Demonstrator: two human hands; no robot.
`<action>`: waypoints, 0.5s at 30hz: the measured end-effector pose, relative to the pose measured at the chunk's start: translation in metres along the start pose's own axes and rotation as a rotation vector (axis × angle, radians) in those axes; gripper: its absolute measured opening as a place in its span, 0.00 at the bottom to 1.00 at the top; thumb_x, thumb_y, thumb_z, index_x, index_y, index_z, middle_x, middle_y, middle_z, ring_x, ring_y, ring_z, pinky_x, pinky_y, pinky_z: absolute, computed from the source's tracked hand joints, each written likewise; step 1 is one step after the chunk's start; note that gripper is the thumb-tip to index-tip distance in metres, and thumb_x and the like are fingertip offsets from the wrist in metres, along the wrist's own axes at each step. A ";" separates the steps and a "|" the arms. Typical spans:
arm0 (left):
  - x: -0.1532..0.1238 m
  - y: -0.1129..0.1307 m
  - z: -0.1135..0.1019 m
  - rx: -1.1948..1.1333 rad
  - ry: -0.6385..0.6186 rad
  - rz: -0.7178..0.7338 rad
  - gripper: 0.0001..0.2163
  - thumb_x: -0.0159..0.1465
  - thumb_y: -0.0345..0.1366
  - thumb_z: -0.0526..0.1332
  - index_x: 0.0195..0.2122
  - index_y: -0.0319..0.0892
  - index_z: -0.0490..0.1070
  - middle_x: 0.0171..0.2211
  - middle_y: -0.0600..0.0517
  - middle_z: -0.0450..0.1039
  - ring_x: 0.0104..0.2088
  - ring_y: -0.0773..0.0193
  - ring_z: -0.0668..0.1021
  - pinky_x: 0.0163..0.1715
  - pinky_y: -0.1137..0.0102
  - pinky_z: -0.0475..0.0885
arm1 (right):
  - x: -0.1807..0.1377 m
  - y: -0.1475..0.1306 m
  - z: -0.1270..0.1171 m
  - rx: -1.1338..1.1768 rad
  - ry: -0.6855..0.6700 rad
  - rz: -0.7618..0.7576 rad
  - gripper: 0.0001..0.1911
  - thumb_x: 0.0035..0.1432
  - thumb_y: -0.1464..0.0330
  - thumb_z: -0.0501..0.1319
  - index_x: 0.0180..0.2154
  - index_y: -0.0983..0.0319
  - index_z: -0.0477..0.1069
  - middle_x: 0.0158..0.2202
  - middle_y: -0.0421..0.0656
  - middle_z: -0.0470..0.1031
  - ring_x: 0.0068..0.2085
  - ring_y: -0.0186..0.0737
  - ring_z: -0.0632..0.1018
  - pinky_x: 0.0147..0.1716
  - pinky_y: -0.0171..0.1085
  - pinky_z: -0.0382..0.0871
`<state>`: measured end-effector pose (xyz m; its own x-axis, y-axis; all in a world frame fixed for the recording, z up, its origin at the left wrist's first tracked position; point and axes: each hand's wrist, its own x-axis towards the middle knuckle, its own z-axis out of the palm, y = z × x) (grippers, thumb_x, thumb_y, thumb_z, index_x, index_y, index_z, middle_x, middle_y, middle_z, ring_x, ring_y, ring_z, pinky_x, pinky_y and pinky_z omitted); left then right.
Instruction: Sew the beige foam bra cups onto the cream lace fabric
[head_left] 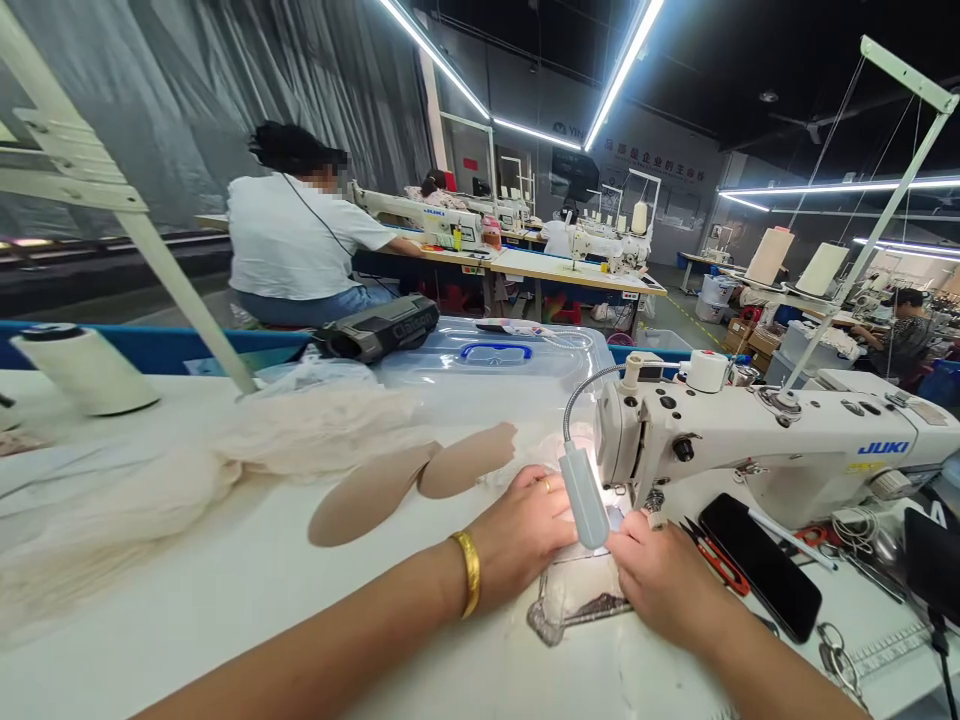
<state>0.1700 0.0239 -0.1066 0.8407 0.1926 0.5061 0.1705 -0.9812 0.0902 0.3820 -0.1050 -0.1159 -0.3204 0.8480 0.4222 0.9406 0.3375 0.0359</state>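
Observation:
A white sewing machine stands at the right, and both my hands are at its needle area. My left hand lies flat on the machine bed, fingers stretched out; a grey gooseneck lamp hides some fingertips. Close to the presser foot, my right hand has its fingers pressed together; what they pinch is hidden. Pale cloth shows just behind my left fingers. In front of the hands is a worn, taped bed plate. Two tan cup-shaped pieces lie to the left of my left hand.
Sheer cream fabric is heaped at left, near a thread cone. Behind sits a clear plastic box. Right of my right hand lie orange-handled scissors, a black phone and keys. A person works ahead.

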 end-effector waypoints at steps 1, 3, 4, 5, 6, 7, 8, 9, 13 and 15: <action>0.000 0.000 0.000 0.009 -0.006 0.003 0.15 0.62 0.18 0.58 0.37 0.47 0.75 0.36 0.52 0.78 0.40 0.55 0.76 0.52 0.57 0.61 | 0.000 0.001 0.001 0.009 0.001 0.001 0.11 0.55 0.80 0.57 0.32 0.58 0.66 0.32 0.40 0.65 0.29 0.41 0.58 0.27 0.41 0.45; 0.000 0.000 -0.001 0.017 -0.006 -0.003 0.14 0.59 0.17 0.58 0.35 0.45 0.73 0.35 0.52 0.78 0.39 0.55 0.76 0.49 0.60 0.63 | -0.001 0.002 0.001 0.043 0.008 0.000 0.11 0.56 0.81 0.56 0.32 0.58 0.67 0.32 0.41 0.66 0.29 0.41 0.60 0.27 0.41 0.46; 0.000 0.000 -0.001 0.015 -0.002 -0.009 0.14 0.57 0.16 0.58 0.35 0.45 0.72 0.34 0.52 0.77 0.37 0.56 0.76 0.46 0.61 0.64 | -0.001 0.003 0.002 0.074 0.018 -0.001 0.11 0.56 0.81 0.56 0.32 0.58 0.67 0.32 0.41 0.66 0.30 0.41 0.61 0.27 0.41 0.48; 0.000 0.000 -0.002 0.013 0.005 -0.014 0.15 0.56 0.16 0.56 0.34 0.44 0.71 0.33 0.52 0.76 0.35 0.57 0.76 0.44 0.63 0.65 | -0.002 0.003 0.001 0.119 0.033 -0.002 0.11 0.58 0.80 0.55 0.32 0.58 0.67 0.32 0.41 0.67 0.30 0.41 0.63 0.28 0.40 0.50; -0.001 0.001 -0.003 0.011 0.015 -0.017 0.16 0.56 0.15 0.55 0.34 0.44 0.70 0.32 0.52 0.75 0.33 0.57 0.76 0.42 0.63 0.66 | -0.003 0.003 0.000 0.181 0.051 0.001 0.11 0.60 0.79 0.54 0.32 0.58 0.68 0.31 0.41 0.68 0.31 0.41 0.65 0.29 0.40 0.53; -0.003 0.002 -0.006 0.009 0.026 -0.017 0.16 0.56 0.15 0.54 0.35 0.44 0.69 0.31 0.53 0.75 0.32 0.57 0.76 0.40 0.64 0.66 | -0.003 0.001 -0.001 0.263 0.066 0.014 0.10 0.62 0.78 0.54 0.34 0.58 0.69 0.32 0.41 0.70 0.32 0.42 0.67 0.31 0.39 0.56; -0.005 0.003 -0.010 0.004 0.037 -0.015 0.17 0.58 0.15 0.53 0.37 0.44 0.69 0.30 0.53 0.75 0.31 0.58 0.76 0.40 0.64 0.67 | -0.003 -0.002 -0.003 0.371 0.068 0.046 0.10 0.65 0.76 0.53 0.36 0.58 0.69 0.32 0.41 0.71 0.33 0.42 0.69 0.33 0.39 0.60; -0.009 0.006 -0.014 -0.003 0.045 -0.007 0.17 0.59 0.15 0.51 0.39 0.44 0.70 0.30 0.53 0.75 0.30 0.58 0.76 0.40 0.64 0.69 | -0.002 -0.006 -0.006 0.506 0.049 0.103 0.09 0.68 0.73 0.53 0.38 0.58 0.70 0.33 0.41 0.73 0.34 0.42 0.71 0.35 0.39 0.62; -0.034 0.038 -0.035 -0.097 0.146 0.019 0.22 0.67 0.19 0.52 0.55 0.48 0.70 0.43 0.52 0.83 0.39 0.60 0.82 0.47 0.64 0.74 | 0.009 -0.033 -0.016 1.192 -0.122 0.464 0.09 0.68 0.62 0.60 0.47 0.58 0.65 0.32 0.37 0.75 0.34 0.41 0.77 0.33 0.37 0.68; -0.051 0.069 -0.041 -0.259 0.196 -0.123 0.18 0.69 0.24 0.57 0.55 0.51 0.73 0.49 0.49 0.83 0.46 0.56 0.83 0.49 0.62 0.76 | 0.015 -0.050 -0.019 1.420 -0.117 0.600 0.19 0.63 0.59 0.66 0.50 0.58 0.65 0.30 0.35 0.73 0.34 0.42 0.79 0.32 0.37 0.69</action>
<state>0.1176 -0.0546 -0.0911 0.7028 0.3287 0.6309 0.1073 -0.9257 0.3628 0.3329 -0.1173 -0.0938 -0.0177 0.9997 -0.0137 0.0751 -0.0123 -0.9971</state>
